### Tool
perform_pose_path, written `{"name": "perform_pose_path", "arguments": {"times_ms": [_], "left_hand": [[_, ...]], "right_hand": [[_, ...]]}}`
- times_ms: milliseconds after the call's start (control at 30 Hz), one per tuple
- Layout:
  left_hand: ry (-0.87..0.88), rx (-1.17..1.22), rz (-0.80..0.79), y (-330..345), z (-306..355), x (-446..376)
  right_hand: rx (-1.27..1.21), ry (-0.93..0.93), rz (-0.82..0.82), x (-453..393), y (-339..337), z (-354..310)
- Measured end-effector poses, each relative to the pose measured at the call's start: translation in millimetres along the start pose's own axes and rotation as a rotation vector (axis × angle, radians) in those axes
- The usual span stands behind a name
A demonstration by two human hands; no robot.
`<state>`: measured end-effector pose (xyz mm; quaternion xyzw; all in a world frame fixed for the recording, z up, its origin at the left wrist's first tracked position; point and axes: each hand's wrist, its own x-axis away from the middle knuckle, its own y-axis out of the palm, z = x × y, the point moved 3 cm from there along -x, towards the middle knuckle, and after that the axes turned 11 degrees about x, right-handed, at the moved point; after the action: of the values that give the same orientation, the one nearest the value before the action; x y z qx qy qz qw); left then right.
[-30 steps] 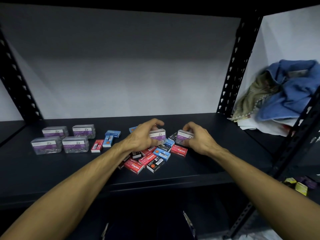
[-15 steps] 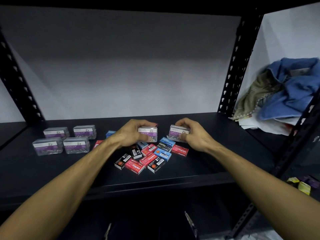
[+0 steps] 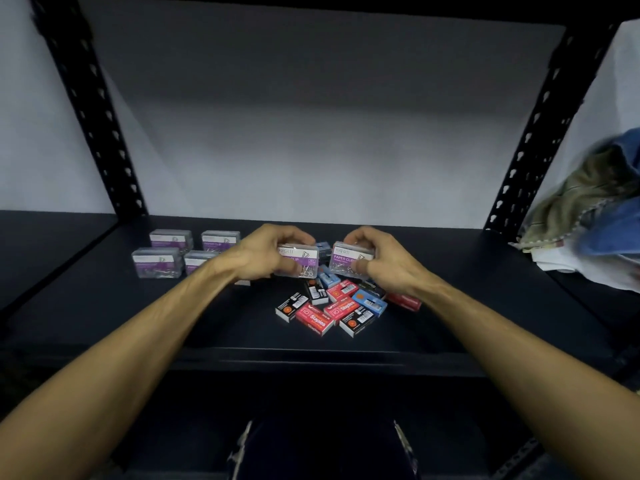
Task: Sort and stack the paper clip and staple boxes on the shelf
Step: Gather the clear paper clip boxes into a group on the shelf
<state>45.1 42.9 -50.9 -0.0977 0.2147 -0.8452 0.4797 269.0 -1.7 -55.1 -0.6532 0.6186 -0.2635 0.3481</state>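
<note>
The black shelf (image 3: 104, 317) carries everything: four clear paper clip boxes (image 3: 157, 262) set out in a two-by-two group at its left, a loose pile of red, blue and black staple boxes (image 3: 332, 306) near the middle, and crumpled cloths (image 3: 588, 202) on the far right. Above the pile, each hand holds one more clear paper clip box.

The step in hand looks like carrying these two boxes over to the group on the left. To do it well, keep each box level, clear the staple pile, and set them squarely on top of two lower boxes so edges line up.

The left hand (image 3: 258, 256) grips the left box (image 3: 298, 263), fingers curled over its top and thumb underneath. The right hand (image 3: 388, 261) pinches the right box (image 3: 349, 259) by its right end. Both boxes are lifted off the shelf, just apart from each other.
</note>
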Motion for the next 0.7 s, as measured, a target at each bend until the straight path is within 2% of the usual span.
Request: {"name": "perform_pose_path", "arguments": {"times_ms": [700], "left_hand": [[-0.166, 0.021, 0.091, -142, -74, 132]], "right_hand": [[0.1, -0.244, -0.266, -22, 120, -138]]}}
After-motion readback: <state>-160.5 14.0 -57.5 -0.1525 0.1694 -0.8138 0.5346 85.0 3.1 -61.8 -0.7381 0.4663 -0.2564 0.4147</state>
